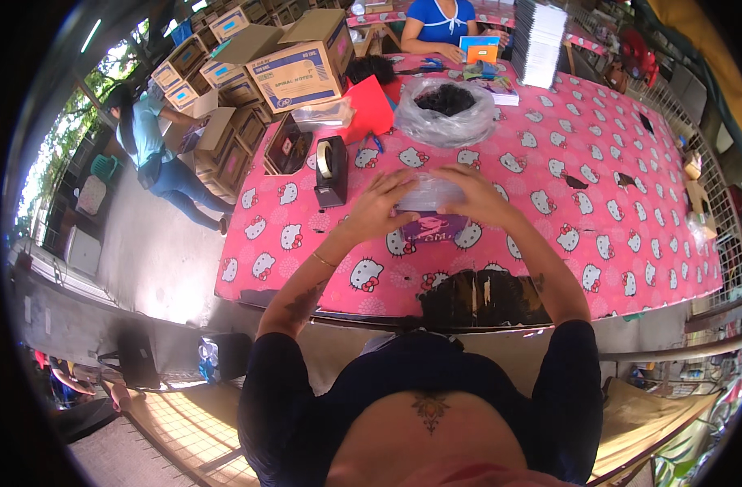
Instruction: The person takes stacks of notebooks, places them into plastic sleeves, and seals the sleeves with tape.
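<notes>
On the pink patterned tablecloth [549, 235] in front of me rests a small stack in clear plastic [432, 195], with a purple printed side [436, 229] facing me. My left hand [375, 208] is curved round its left side, the thumb toward the near edge. From the right, my right hand [483, 201] clasps the opposite side, its fingers over the far top corner. What lies under the plastic is too glossy to make out. Left of my left hand stands a black tape dispenser [331, 180] with a roll of tape.
Scissors [372, 147] lie beyond the dispenser, near a red sheet [372, 109] and a large open carton [300, 71]. A clear plastic bag [445, 134] sits ahead. A tall notebook stack [539, 45] and a seated person in blue [440, 18] are across the table. Another person [148, 130] stands left by cartons.
</notes>
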### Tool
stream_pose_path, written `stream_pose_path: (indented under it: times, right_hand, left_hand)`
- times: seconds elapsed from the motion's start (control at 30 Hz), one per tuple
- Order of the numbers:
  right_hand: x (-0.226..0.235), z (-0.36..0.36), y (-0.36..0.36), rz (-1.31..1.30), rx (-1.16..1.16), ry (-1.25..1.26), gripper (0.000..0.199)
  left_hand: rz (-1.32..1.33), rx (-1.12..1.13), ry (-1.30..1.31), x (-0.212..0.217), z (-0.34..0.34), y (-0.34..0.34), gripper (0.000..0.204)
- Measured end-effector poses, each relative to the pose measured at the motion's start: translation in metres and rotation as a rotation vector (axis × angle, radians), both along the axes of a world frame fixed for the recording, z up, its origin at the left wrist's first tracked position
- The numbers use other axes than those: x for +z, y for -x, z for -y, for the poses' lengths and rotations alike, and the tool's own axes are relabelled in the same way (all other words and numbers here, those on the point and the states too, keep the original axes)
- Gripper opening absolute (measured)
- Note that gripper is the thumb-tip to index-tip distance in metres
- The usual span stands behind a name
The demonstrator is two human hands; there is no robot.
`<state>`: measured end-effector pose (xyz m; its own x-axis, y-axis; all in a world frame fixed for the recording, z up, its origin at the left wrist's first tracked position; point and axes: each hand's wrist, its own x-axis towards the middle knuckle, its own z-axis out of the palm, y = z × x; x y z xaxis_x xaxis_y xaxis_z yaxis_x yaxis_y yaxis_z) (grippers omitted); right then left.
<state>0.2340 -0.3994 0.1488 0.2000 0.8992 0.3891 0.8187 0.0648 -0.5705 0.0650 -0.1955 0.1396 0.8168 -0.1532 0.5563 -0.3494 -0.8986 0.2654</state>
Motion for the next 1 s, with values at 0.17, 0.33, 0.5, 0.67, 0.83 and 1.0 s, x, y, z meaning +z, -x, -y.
stream_pose_path:
  times: [0.17,0.33,0.5,0.67,0.83,1.0]
  right_hand:
    - [-0.018,-0.011,0.004,0.350,-0.007,-0.172,0.032]
    - [0.004,-0.012,0.016,0.049,-0.069,0.067,0.027]
    - [0.012,-0.020,-0.010,-0.059,-0.121,0.280,0.036]
    - [0.014,-0.031,-0.008,0.239,-0.191,0.216,0.053]
    - [-0.016,-0.019,-0.031,-0.451,-0.009,0.126,0.051]
    - [-0.030,-0.014,-0.036,-0.899,-0.060,0.117,0.044]
  left_hand:
    - [0.068,0.024,0.111,-0.009,0.005,-0.001,0.038]
    - [0.057,0.092,0.245,-0.017,0.002,-0.013,0.033]
    - [-0.259,0.379,0.051,0.002,0.023,-0.039,0.045]
    - [-0.019,0.383,-0.084,-0.012,0.004,-0.038,0.052]
    - [-0.630,0.078,0.837,-0.024,-0.027,-0.048,0.055]
    - [-0.607,0.059,1.250,-0.035,-0.022,-0.067,0.041]
